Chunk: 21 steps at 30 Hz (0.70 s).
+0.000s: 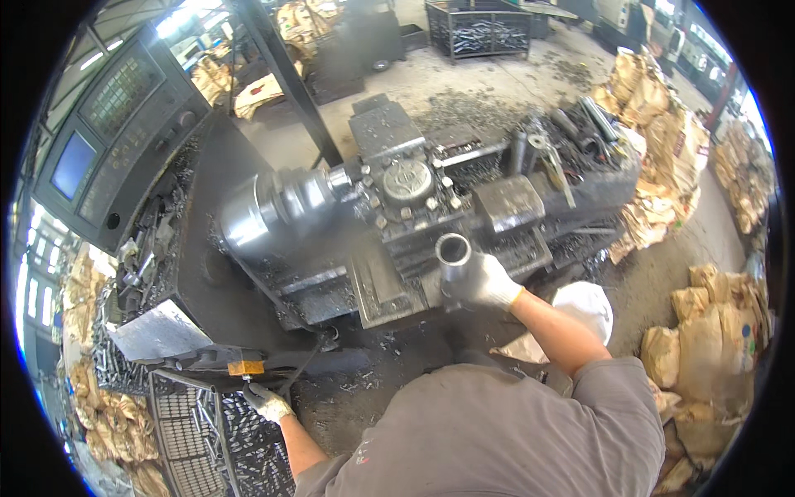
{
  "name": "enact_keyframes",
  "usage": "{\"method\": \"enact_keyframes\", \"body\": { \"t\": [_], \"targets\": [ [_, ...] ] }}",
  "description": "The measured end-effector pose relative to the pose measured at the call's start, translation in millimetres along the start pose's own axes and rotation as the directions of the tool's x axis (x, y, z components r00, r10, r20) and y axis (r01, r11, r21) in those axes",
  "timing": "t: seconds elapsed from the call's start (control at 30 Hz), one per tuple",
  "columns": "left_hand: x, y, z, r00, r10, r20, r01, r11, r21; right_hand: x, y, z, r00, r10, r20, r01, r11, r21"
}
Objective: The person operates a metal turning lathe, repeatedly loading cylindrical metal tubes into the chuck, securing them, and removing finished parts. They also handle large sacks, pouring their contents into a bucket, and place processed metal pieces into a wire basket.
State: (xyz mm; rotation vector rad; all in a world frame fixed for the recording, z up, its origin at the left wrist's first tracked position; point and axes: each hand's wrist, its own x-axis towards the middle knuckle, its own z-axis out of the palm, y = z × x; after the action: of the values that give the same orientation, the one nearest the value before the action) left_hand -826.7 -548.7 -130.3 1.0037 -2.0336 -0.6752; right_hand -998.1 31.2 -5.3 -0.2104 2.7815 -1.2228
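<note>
My right hand point(490, 284), in a white glove, is wrapped round a hollow metal cylinder point(455, 251) with its round mouth facing up. It holds the cylinder above the near side of the lathe's carriage. Down at the left, my gloved left hand point(269, 403) reaches to an orange block point(246, 367) at the machine's lower edge. Its fingers are closed at a small metal piece just under the block, too small to make out. Across the lathe, a shiny chuck point(257, 217) faces the tool post point(407, 181), which is ringed with bolts.
A control panel with a lit screen point(74, 166) stands at the left. Wire baskets of metal parts point(248, 439) sit beside my left arm. Tools and tubes lie on the lathe's right end point(580, 137). Tan sacks point(700, 340) line the right, and a metal crate point(480, 33) stands behind.
</note>
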Motion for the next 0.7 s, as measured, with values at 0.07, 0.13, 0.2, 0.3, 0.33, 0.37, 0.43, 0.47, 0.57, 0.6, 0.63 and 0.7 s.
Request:
{"method": "enact_keyframes", "body": {
  "t": [0.07,0.13,0.2,0.3,0.33,0.37,0.43,0.47,0.57,0.6,0.63,0.7],
  "targets": [
    [22,-30,13,0.998,0.06,-0.026,-0.057,0.994,0.092,17,37,2,0.986,-0.09,0.144,0.125,0.958,-0.258],
    [28,-37,5,0.997,-0.075,-0.007,0.075,0.985,0.152,14,4,-62,0.919,-0.31,0.243,0.345,0.931,-0.121],
    [45,-31,-8,0.731,-0.524,0.438,0.682,0.57,-0.458,41,3,-113,0.824,-0.338,0.456,0.452,0.877,-0.166],
    [13,31,30,0.624,-0.631,0.461,0.745,0.304,-0.593,80,-57,-158,0.845,-0.503,0.184,0.492,0.864,0.103],
    [-10,58,37,0.601,-0.655,0.458,0.745,0.25,-0.619,101,-78,-160,0.83,-0.546,0.118,0.527,0.835,0.156],
    [-31,21,44,0.682,-0.574,0.453,0.712,0.383,-0.588,124,-106,-159,0.768,-0.627,0.133,0.617,0.779,0.112],
    [-79,24,77,0.727,-0.488,0.484,0.686,0.473,-0.553,171,-156,-139,0.72,-0.649,0.246,0.681,0.729,-0.067],
    [-113,88,87,0.71,-0.506,0.49,0.701,0.441,-0.56,198,-176,-120,0.726,-0.595,0.346,0.674,0.716,-0.183],
    [-145,154,103,0.698,-0.173,0.695,0.567,0.727,-0.387,293,-207,-58,0.612,0.027,0.79,0.577,0.668,-0.47],
    [-151,159,113,0.7,-0.038,0.713,0.443,0.807,-0.391,317,-196,-33,0.484,0.223,0.846,0.508,0.716,-0.479],
    [-153,168,108,0.675,-0.033,0.737,0.43,0.829,-0.357,323,-191,-6,0.437,0.197,0.878,0.647,0.608,-0.459],
    [-145,176,107,0.671,0.005,0.741,0.404,0.836,-0.371,361,-145,54,0.321,0.07,0.944,0.878,0.351,-0.325]
  ]
}}
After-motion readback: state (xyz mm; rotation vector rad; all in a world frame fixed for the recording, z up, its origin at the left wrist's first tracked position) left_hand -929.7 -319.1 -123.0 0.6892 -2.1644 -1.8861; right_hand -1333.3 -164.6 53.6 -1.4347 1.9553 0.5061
